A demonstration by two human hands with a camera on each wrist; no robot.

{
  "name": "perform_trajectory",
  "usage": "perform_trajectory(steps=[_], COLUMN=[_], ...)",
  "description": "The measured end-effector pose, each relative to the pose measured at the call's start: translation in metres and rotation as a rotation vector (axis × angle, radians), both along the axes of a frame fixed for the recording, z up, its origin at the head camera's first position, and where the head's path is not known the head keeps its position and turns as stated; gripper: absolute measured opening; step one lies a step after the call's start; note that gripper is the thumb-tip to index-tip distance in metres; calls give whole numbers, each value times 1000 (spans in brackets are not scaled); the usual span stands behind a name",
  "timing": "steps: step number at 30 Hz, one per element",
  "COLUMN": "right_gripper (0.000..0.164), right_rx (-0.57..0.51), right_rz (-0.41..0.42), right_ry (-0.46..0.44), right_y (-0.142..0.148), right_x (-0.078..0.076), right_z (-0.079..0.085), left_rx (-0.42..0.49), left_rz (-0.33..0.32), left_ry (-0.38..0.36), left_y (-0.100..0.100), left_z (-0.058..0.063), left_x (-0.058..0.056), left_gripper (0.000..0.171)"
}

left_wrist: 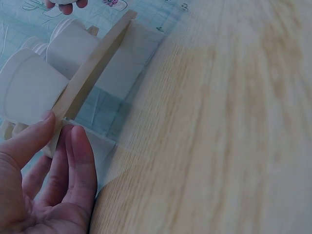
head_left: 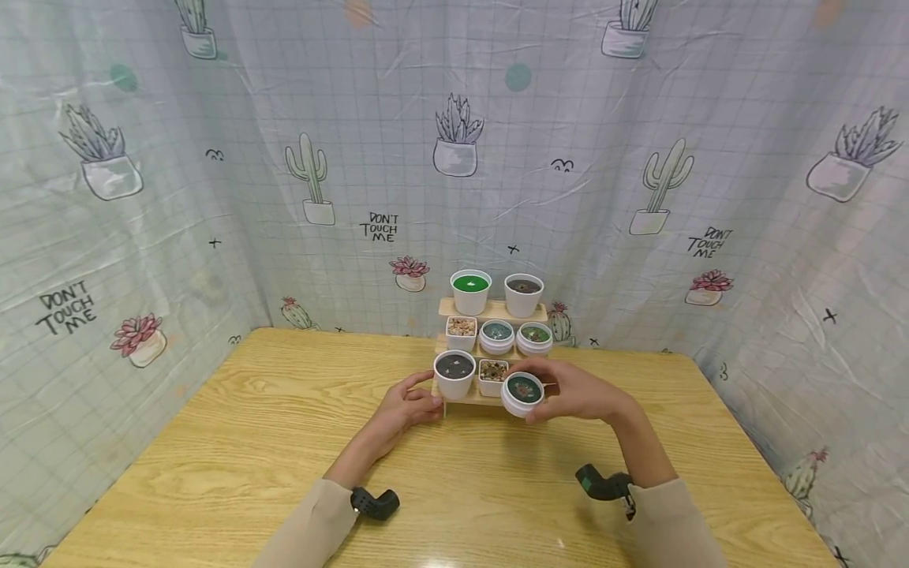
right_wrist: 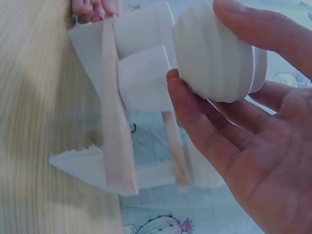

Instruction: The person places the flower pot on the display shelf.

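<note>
A small white ribbed pot (head_left: pixel 524 390) with a dark green top is held by my right hand (head_left: pixel 578 390), between thumb and fingers. In the right wrist view this pot (right_wrist: pixel 212 53) is off the shelf, tilted, its ribbed side showing. My left hand (head_left: pixel 405 414) pinches the left end of the lowest step of a wooden tiered stand (head_left: pixel 469 399). The left wrist view shows the thumb on the step's edge (left_wrist: pixel 92 63) and curled fingers below. On that step stand a white pot (head_left: pixel 454 383) with a dark grey top and a square pot (head_left: pixel 493 379) of pebbles.
The middle step carries a square pot (head_left: pixel 461 331) and two round ribbed pots, one blue-topped (head_left: pixel 496 336), one green-topped (head_left: pixel 534 338). Above stand a bright green-topped pot (head_left: pixel 471 292) and a grey-topped pot (head_left: pixel 524 295). A cactus-print curtain (head_left: pixel 398 181) surrounds the wooden table (head_left: pixel 284 410).
</note>
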State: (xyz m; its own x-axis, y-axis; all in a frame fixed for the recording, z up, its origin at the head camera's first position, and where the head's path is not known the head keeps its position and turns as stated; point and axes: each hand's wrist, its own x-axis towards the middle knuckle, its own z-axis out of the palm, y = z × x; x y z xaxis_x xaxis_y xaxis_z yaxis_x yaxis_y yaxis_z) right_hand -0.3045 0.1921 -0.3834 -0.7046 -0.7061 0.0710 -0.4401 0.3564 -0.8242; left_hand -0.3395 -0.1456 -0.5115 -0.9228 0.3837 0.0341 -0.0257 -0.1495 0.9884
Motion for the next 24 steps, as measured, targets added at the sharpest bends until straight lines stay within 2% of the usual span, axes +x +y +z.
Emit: perform_trajectory(steps=[16,24], right_gripper=[69,63], right_rx=[27,45], right_rz=[-113,-119], right_ry=[24,53], right_y=[24,31], right_x=[-4,-11], right_z=[-1,-9], left_rx=[5,2], left_rz=[-9,-4], left_ry=[5,6], left_y=[0,0], left_z=[0,1], left_x=[2,3], left_gripper=[71,71])
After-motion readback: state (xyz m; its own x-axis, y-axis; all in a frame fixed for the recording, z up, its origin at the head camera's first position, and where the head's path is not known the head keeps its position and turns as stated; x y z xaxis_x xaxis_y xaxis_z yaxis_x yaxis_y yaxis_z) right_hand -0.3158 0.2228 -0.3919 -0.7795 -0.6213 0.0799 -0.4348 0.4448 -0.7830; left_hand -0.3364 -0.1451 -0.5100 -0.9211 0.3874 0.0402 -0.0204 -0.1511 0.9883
